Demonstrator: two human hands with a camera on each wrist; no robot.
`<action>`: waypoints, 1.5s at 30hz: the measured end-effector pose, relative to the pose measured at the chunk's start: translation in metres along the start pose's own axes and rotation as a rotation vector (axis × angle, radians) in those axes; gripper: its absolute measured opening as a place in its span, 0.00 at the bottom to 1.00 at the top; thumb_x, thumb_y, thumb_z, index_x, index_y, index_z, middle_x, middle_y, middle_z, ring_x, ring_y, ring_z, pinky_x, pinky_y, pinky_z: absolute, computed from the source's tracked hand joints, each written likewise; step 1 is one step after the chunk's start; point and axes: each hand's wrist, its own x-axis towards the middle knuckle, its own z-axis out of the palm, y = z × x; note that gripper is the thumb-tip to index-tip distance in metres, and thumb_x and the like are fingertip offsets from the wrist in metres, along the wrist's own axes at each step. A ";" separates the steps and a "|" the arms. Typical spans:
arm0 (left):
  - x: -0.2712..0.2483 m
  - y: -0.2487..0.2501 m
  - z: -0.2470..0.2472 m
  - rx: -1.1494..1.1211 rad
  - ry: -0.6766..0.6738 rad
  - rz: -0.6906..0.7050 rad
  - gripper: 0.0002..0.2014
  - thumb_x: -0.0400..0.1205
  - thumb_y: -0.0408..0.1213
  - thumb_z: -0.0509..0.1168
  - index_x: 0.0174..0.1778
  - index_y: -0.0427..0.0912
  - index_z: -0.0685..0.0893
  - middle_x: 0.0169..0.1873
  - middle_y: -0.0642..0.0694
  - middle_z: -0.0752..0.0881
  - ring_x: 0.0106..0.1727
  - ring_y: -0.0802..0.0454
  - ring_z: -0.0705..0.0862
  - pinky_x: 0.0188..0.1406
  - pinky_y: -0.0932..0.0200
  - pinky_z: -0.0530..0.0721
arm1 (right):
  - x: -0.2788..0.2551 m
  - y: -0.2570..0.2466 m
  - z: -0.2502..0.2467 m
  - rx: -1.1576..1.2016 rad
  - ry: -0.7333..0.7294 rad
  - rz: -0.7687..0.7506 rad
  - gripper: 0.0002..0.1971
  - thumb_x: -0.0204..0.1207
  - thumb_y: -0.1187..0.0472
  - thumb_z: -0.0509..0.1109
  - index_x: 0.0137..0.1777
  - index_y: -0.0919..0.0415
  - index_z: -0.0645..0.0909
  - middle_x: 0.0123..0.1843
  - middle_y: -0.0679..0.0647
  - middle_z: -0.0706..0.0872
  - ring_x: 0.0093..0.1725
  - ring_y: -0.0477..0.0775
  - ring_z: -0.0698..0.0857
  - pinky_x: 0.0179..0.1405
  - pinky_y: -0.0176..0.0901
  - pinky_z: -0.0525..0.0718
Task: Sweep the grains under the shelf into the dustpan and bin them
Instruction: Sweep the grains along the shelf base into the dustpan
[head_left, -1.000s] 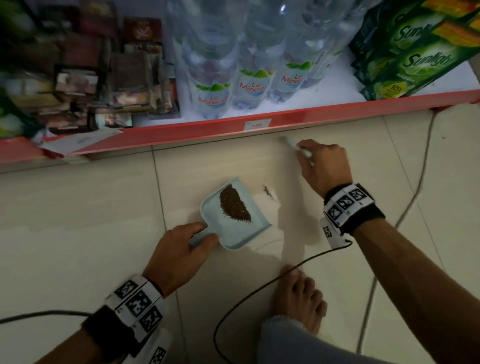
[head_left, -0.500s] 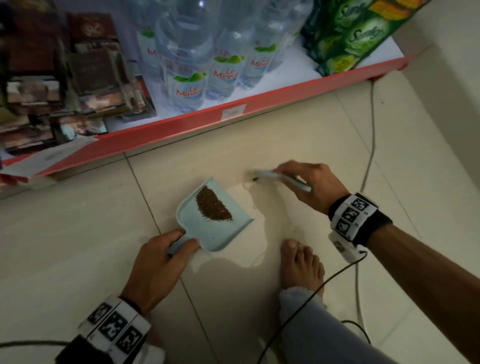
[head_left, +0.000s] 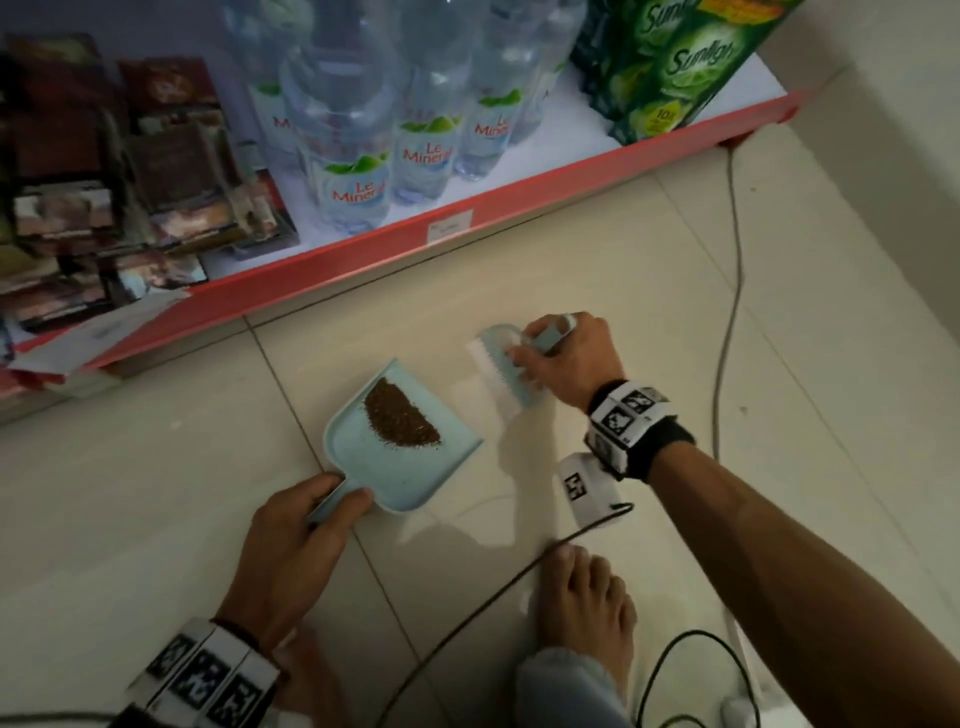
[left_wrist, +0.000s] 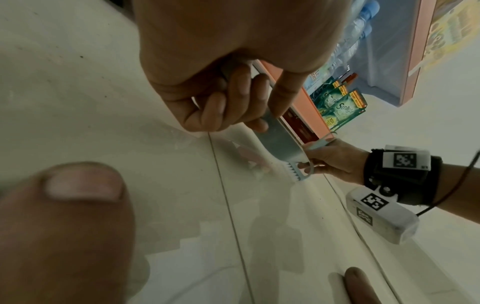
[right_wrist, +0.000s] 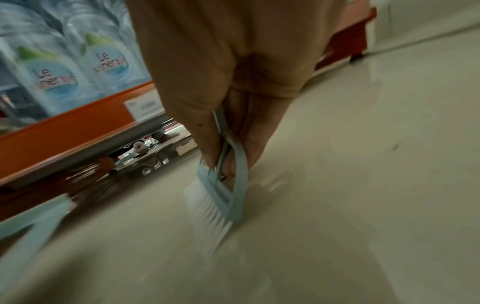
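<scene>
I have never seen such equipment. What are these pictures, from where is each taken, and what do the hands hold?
No machine: a person wears one camera on the head and one on each wrist. The head view looks down at both hands; each wrist view looks along its own hand. The left hand grips the handle of a light blue dustpan, which rests on the tiled floor and holds brown grains. The right hand holds a small brush, bristles on the floor beside the pan. Behind stands a red shelf with water bottles.
</scene>
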 end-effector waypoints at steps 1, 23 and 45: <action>0.001 0.001 0.002 0.005 0.013 -0.001 0.12 0.82 0.40 0.70 0.31 0.54 0.86 0.22 0.59 0.82 0.26 0.64 0.77 0.27 0.73 0.73 | 0.005 0.005 -0.009 0.000 0.030 0.017 0.11 0.71 0.59 0.81 0.48 0.66 0.90 0.40 0.62 0.92 0.39 0.61 0.92 0.45 0.55 0.92; 0.011 0.023 0.044 0.084 0.081 -0.003 0.12 0.83 0.40 0.70 0.35 0.40 0.87 0.19 0.58 0.77 0.24 0.62 0.73 0.29 0.60 0.71 | 0.024 0.025 -0.041 -0.435 -0.364 -0.815 0.16 0.73 0.70 0.76 0.60 0.60 0.89 0.63 0.59 0.89 0.62 0.59 0.89 0.66 0.55 0.85; 0.029 0.018 0.064 0.194 0.036 -0.086 0.16 0.79 0.48 0.71 0.35 0.38 0.87 0.23 0.52 0.81 0.28 0.54 0.78 0.33 0.57 0.74 | -0.038 0.043 -0.026 -0.147 0.215 -0.502 0.08 0.79 0.63 0.73 0.55 0.59 0.91 0.38 0.58 0.93 0.27 0.59 0.87 0.29 0.48 0.86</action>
